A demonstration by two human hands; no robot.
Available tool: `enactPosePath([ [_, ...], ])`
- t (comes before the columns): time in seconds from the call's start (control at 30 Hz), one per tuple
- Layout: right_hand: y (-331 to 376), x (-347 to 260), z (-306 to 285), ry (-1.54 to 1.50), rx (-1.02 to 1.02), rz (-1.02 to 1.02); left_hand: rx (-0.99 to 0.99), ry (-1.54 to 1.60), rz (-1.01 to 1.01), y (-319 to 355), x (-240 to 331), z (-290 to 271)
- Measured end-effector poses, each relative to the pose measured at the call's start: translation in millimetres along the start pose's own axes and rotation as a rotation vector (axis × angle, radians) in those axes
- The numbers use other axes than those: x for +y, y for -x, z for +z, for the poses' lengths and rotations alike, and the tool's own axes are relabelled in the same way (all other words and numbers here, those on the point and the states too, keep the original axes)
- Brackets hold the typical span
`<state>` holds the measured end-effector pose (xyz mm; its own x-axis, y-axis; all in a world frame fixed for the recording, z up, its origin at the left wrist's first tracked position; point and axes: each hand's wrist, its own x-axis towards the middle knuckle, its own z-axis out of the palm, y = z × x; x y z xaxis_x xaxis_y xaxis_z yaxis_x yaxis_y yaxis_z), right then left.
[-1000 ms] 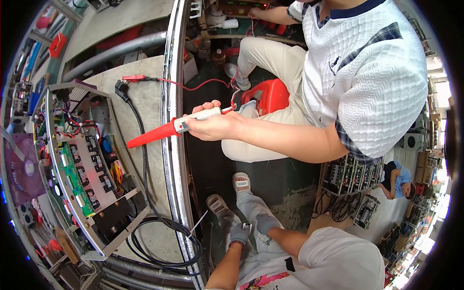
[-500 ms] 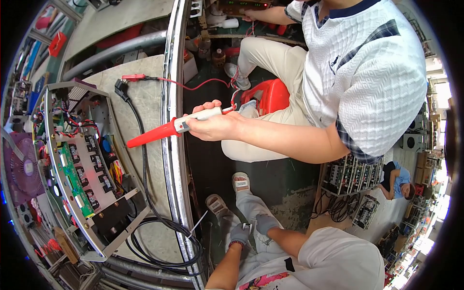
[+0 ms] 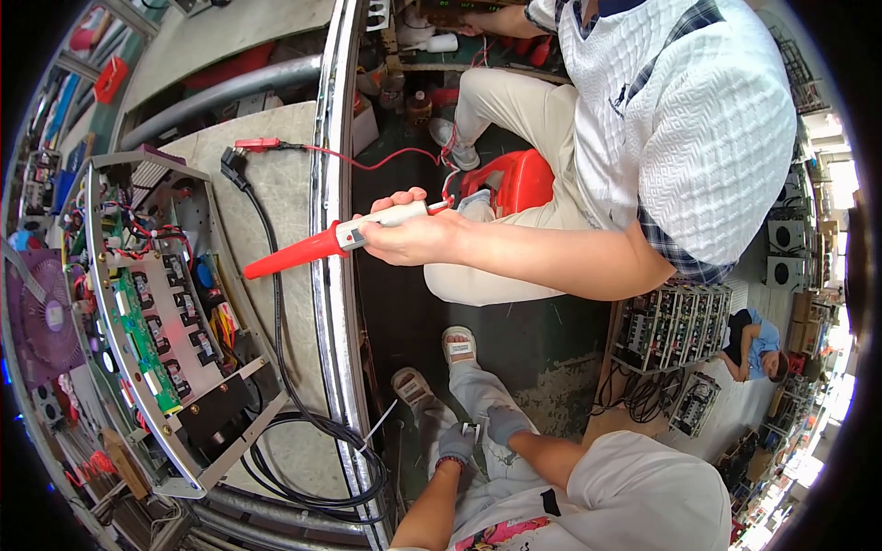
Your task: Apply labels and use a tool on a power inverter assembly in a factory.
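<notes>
Presently your grey-gloved right hand (image 3: 507,424) pinches a small pale metal piece (image 3: 470,429). Your left hand (image 3: 453,447) curls just beside it, and I cannot tell whether it grips.

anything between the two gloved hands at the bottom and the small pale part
Nothing visible does. The left hand and the right hand meet at the small pale part, with no gap showing. How the fingers grip it is too small to tell.
</notes>
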<state>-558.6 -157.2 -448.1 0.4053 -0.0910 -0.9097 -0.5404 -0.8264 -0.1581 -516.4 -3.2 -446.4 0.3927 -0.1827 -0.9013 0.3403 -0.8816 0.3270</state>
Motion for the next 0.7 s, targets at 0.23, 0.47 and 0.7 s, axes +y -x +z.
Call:
enactPosePath([
  [0.23, -1.4, -1.1, -0.7, -0.025, -0.015, -0.003, -0.018, 0.009, -0.031, 4.6, 6.1, -7.1],
  [0.47, -4.7, 0.5, 6.0, 0.028, 0.008, 0.002, -0.028, 0.009, -0.033, 5.6, 10.5, -10.4],
  [0.7, -4.3, -1.9, 5.3, -0.007, 0.021, 0.05, -0.025, -0.007, -0.045, 3.1, 5.7, -3.6],
])
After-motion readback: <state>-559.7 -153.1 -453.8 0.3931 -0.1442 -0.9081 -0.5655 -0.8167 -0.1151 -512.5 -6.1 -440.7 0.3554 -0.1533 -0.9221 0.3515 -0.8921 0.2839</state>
